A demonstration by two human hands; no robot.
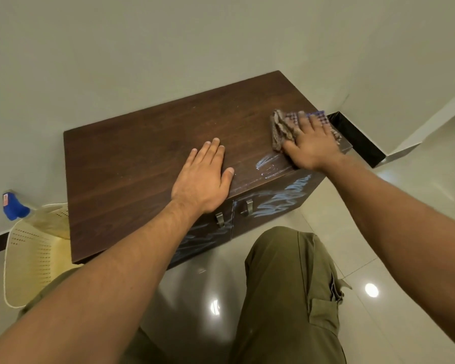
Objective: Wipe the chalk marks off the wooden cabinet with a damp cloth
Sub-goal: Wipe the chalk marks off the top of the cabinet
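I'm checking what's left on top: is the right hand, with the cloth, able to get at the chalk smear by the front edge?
Probably yes. The right hand presses the cloth on the cabinet top right beside the chalk smear; nothing lies between, and the left hand rests clear of it.

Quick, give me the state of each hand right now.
Left hand: open, flat on the cabinet.
Right hand: open, pressing the cloth onto the cabinet.
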